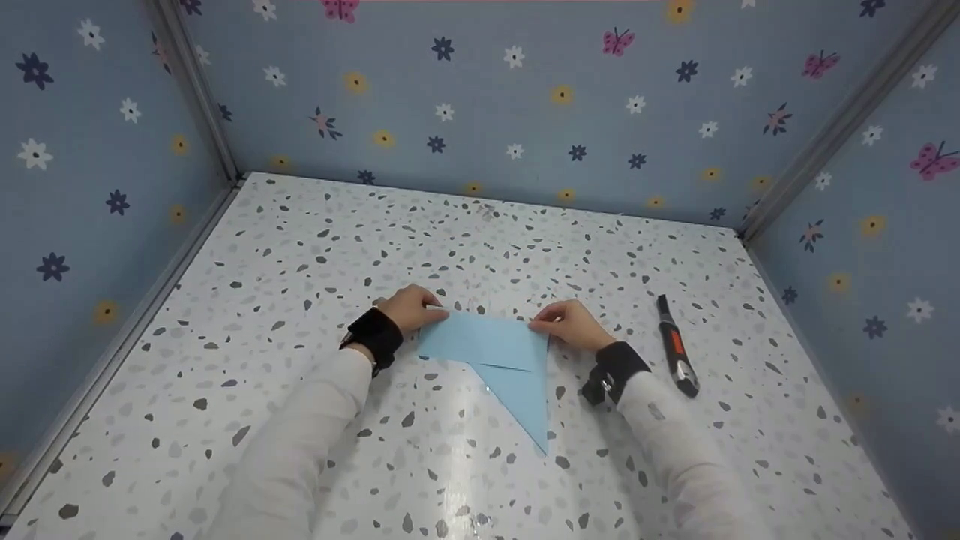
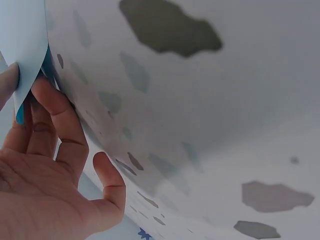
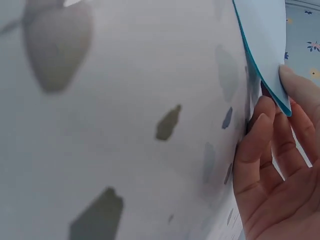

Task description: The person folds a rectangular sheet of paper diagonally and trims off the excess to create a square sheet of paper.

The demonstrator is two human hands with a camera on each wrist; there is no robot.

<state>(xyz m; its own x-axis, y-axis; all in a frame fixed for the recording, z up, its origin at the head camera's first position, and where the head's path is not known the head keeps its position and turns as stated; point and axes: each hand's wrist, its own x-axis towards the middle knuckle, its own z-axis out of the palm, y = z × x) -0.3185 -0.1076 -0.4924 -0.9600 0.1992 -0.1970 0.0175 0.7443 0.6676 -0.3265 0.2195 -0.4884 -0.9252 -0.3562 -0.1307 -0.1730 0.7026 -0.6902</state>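
A light blue sheet of folded paper lies on the speckled table, its top a wide band and its lower right a long triangular point. At its upper left corner my left hand pinches the edge, thumb on top and fingers beneath, as the left wrist view shows with the hand and the paper. My right hand pinches the upper right corner the same way; in the right wrist view the paper curves up between thumb and fingers of that hand.
To the right of my right hand lies a utility knife with a black and orange handle. Blue flower-patterned panels enclose the table at the back and both sides. Black bands circle my wrists over white sleeves.
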